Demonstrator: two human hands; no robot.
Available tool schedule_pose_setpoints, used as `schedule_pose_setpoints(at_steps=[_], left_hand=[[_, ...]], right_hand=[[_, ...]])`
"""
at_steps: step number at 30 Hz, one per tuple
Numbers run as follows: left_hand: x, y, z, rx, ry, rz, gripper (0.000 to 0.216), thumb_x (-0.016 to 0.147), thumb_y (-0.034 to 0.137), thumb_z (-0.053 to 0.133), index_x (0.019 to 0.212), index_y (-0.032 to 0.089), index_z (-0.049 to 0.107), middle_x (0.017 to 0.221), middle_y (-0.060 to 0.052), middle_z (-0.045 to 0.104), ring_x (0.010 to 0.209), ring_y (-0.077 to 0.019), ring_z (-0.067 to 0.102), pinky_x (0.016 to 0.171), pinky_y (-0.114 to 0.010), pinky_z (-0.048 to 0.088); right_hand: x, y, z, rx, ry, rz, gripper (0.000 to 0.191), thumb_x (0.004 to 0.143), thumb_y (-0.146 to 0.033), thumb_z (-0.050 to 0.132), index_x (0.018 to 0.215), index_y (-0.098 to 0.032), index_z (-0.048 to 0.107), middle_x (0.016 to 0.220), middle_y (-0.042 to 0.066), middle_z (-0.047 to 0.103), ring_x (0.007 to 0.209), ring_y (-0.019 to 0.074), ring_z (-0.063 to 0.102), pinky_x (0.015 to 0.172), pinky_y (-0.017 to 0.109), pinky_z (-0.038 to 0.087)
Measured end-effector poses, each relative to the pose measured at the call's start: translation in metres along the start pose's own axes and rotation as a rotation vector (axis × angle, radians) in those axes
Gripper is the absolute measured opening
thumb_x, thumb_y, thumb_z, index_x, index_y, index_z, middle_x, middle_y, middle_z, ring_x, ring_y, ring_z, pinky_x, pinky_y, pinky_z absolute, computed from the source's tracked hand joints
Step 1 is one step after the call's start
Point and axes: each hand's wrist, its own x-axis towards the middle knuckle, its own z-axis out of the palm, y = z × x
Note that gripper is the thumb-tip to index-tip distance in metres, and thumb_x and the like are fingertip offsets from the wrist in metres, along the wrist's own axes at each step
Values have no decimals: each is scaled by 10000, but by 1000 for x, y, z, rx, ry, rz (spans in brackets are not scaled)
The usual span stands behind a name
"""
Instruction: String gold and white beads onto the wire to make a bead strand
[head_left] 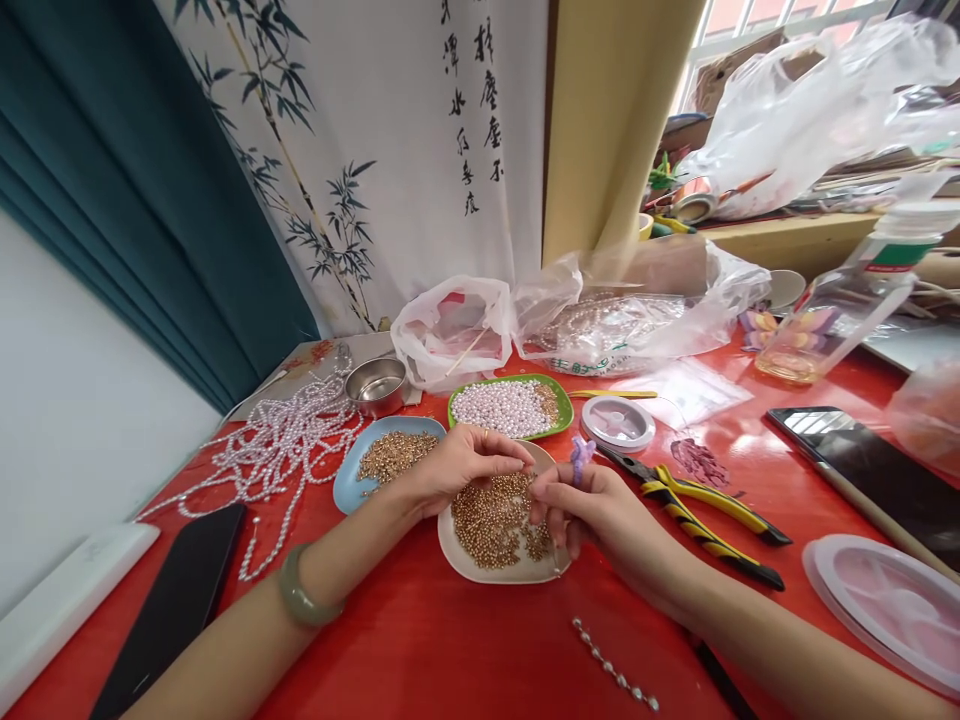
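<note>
"Bead strings [277,430] lie in a loose heap at the left, near the metal bowl [376,388]. Could they make trouble?"

"Perhaps, if the left forearm [367,535] catches a loop, because they are tangled. Next is the blue plate [349,483] with small gold pieces [390,455]. The forearm is close beside it, so a bump could spill them."

"And the left hand [465,465]?"

"It is above the cream plate [499,576], thumb and fingertips drawn near each other. Whether it pinches something, I cannot tell; it would be too small. The golden beads [484,525] lie in this plate, below both hands."

"The right hand [581,500] is similar?"

"Yes, its thumb is bent toward the forefinger, over the plate's right side. Also there I cannot tell what is pinched. If the fingers loosen, a bead could drop and roll, since the red table [450,650] looks smooth."

"What about the short chain [607,665]?"

"It lies near the right forearm [720,610], which could sweep it away. The pliers [664,487], beyond that arm, could be knocked also."
</note>
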Motion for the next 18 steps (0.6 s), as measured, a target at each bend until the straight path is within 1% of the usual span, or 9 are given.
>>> schedule_pose_setpoints(at_steps=[4, 9, 13, 18], left_hand=[[1, -2, 0, -21, 4, -10, 134, 612, 261, 670, 709, 168, 673, 685, -11, 623, 551, -61, 455, 473, -199, 279], [0, -2, 1, -53, 4, -13, 120, 603, 233, 679, 703, 168, 671, 641, 5, 613, 525, -55, 443, 490, -203, 302], [0, -2, 3, -70, 4, -23, 121, 599, 224, 677, 703, 162, 672, 635, -2, 619, 548, -70, 473, 537, -221, 347], [0, -2, 3, -70, 0, -18, 128, 592, 230, 687, 698, 160, 674, 636, -2, 619, 554, -66, 483, 543, -216, 352]], right_hand=[[-1, 0, 0, -14, 0, 9, 215, 682, -294, 618, 542, -139, 570, 475, -6, 556, 338, 29, 458, 327, 125, 355], [1, 1, -1, 3, 17, 4, 180, 681, -279, 613, 567, -147, 571, 515, 0, 572, 352, 33, 457, 323, 132, 352], [1, 2, -2, -9, 0, 7, 182, 696, -275, 604, 570, -146, 575, 519, 3, 574, 361, 32, 462, 325, 127, 355], [2, 5, -4, -12, -8, -8, 191, 707, -275, 607, 572, -144, 575, 536, 4, 581, 359, 29, 465, 327, 126, 367]])
